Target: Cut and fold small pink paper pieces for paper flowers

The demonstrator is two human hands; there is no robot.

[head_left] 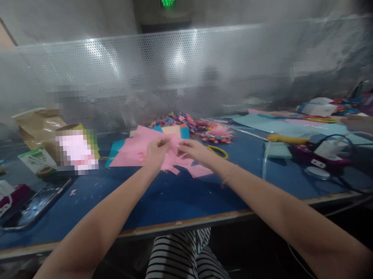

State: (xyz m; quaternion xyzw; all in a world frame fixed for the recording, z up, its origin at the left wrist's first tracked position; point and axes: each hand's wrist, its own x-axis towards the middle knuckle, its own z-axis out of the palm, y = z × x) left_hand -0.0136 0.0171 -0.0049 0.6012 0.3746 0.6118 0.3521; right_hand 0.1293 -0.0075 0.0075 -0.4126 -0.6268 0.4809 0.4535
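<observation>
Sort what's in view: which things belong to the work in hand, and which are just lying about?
In hand, or likely part of it:
- pink paper piece, at left hand and right hand
- flat pink paper sheets

Apparently lying about:
- flat, dark-screened smartphone
- crumpled brown paper bag
- white-and-green packet

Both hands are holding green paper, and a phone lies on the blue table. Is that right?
No: the paper the left hand and right hand hold is pink, not green, as the head view shows. The phone lies on the blue table.

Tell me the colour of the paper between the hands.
The paper is pink; see head view.
</observation>
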